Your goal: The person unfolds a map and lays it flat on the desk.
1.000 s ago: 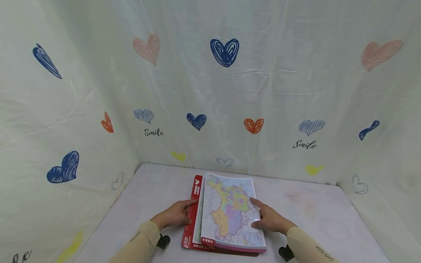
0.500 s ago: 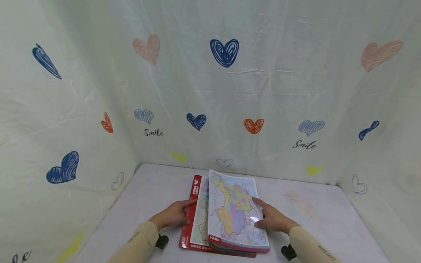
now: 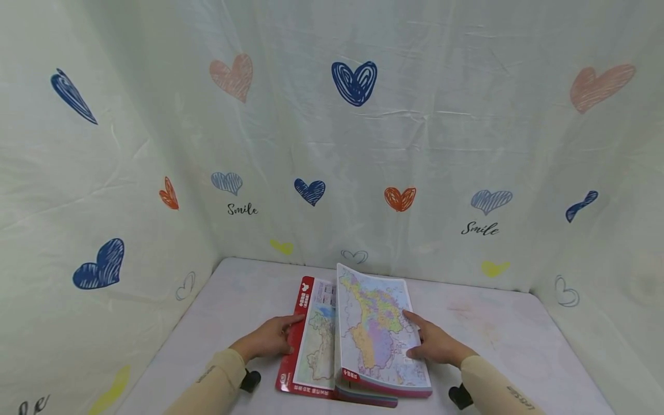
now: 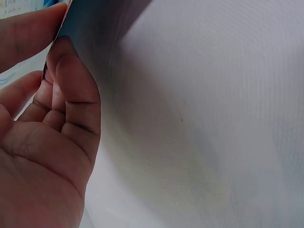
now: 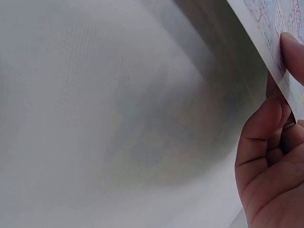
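My left hand [image 3: 267, 339] pinches the left edge of a red-bordered map sheet [image 3: 316, 346], thumb on top and fingers curled beneath. A second map [image 3: 373, 334], coloured purple, orange and green, overlaps its right part. My right hand [image 3: 438, 344] grips this upper map by its right edge. Its left edge is raised and slightly bowed, and layered pinkish edges show along the bottom. Whether the two maps are joined is hidden. In the left wrist view, fingers [image 4: 78, 85] curl under a thin edge; in the right wrist view, the thumb [image 5: 293, 54] presses on the printed face.
A pale tabletop [image 3: 498, 346] lies under the maps and hands. White curtains [image 3: 425, 144] printed with hearts and "Smile" rise at the back and both sides. A small black object [image 3: 251, 380] sits by each wrist.
The upper map has shifted right with the right hand, its left edge lifting. The red-bordered sheet has slid slightly left with the left hand, and more of its printed face shows.
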`<control>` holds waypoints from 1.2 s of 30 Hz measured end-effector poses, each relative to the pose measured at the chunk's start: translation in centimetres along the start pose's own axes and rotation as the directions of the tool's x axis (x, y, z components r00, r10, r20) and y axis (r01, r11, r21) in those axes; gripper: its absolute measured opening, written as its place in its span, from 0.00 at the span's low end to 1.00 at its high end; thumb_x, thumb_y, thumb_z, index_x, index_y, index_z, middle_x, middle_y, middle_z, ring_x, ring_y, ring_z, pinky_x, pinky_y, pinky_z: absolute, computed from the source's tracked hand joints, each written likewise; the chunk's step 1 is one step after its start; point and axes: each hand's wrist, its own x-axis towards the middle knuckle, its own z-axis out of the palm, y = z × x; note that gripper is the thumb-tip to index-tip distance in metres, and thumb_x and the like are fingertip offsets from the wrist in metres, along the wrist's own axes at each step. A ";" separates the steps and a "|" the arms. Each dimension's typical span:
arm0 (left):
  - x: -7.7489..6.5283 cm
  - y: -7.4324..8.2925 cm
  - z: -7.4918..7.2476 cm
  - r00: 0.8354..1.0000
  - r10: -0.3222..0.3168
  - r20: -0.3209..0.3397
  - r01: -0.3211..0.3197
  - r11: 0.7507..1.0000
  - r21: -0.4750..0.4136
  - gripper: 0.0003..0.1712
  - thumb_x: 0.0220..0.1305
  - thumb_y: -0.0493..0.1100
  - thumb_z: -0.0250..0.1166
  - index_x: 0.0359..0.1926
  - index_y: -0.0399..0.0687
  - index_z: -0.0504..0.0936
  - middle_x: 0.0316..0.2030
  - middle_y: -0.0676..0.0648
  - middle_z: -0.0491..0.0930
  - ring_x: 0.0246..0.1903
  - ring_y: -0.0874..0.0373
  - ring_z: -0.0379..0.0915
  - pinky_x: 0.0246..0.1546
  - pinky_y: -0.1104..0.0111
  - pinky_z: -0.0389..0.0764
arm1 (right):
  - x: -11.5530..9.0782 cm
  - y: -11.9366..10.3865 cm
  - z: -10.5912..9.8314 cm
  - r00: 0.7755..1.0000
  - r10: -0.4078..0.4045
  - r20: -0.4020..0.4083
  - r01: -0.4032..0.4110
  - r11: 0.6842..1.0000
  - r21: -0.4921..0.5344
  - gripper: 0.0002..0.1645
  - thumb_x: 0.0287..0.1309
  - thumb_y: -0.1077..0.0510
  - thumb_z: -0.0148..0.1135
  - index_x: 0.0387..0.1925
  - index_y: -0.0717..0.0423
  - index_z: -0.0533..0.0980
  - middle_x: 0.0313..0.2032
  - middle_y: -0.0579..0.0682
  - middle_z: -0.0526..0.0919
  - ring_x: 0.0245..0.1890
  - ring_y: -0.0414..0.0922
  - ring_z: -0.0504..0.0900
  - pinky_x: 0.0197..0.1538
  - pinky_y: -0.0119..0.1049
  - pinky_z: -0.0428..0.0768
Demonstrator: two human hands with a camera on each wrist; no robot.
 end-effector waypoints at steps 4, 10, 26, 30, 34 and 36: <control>0.0 -0.2 -0.2 1.000 -0.008 -0.003 0.008 1.000 -0.003 0.45 0.50 0.30 0.73 0.71 0.43 0.69 0.41 0.46 0.73 0.38 0.52 0.69 0.33 0.62 0.76 | -0.1 0.0 -0.2 1.000 0.023 -0.016 -0.023 1.000 -0.001 0.59 0.45 0.63 0.78 0.75 0.59 0.56 0.53 0.59 0.78 0.41 0.47 0.79 0.54 0.55 0.75; 0.0 -0.7 -0.5 0.999 -0.032 -0.010 0.032 0.999 -0.011 0.45 0.51 0.30 0.73 0.71 0.44 0.69 0.44 0.45 0.73 0.40 0.51 0.70 0.34 0.62 0.78 | -0.2 0.3 -0.7 1.000 0.019 0.003 -0.019 1.000 0.010 0.59 0.45 0.63 0.78 0.76 0.60 0.55 0.51 0.58 0.79 0.43 0.49 0.80 0.55 0.56 0.74; -0.4 -1.2 -1.2 0.996 -0.083 -0.024 0.083 0.997 0.008 0.45 0.50 0.30 0.73 0.71 0.45 0.69 0.43 0.45 0.72 0.40 0.51 0.69 0.34 0.62 0.75 | -0.1 1.6 -1.5 0.997 0.074 -0.021 -0.075 0.997 -0.033 0.60 0.44 0.62 0.78 0.76 0.56 0.56 0.43 0.52 0.80 0.39 0.46 0.78 0.53 0.54 0.75; -0.5 -1.4 -1.3 0.995 -0.092 -0.029 0.092 0.996 0.011 0.45 0.51 0.30 0.73 0.71 0.45 0.69 0.43 0.45 0.72 0.40 0.51 0.68 0.34 0.62 0.75 | -0.3 1.8 -1.6 0.997 0.071 -0.029 -0.072 0.996 -0.043 0.60 0.44 0.62 0.79 0.76 0.56 0.56 0.47 0.54 0.80 0.41 0.48 0.78 0.55 0.57 0.74; -0.5 -1.7 -1.4 0.994 -0.104 -0.037 0.104 0.995 0.008 0.46 0.50 0.30 0.74 0.71 0.46 0.69 0.45 0.45 0.73 0.40 0.51 0.69 0.35 0.62 0.77 | -0.6 1.8 -1.9 0.998 0.060 -0.028 -0.061 0.998 -0.029 0.59 0.44 0.63 0.78 0.76 0.58 0.56 0.49 0.56 0.79 0.43 0.49 0.79 0.56 0.57 0.73; -0.6 -1.9 -1.5 0.993 -0.112 -0.042 0.112 0.994 0.005 0.46 0.50 0.30 0.74 0.71 0.46 0.69 0.46 0.44 0.73 0.41 0.50 0.69 0.35 0.62 0.78 | -0.8 1.8 -2.1 0.998 0.054 -0.026 -0.054 0.998 -0.027 0.59 0.44 0.64 0.78 0.76 0.59 0.56 0.51 0.59 0.78 0.44 0.50 0.79 0.57 0.58 0.72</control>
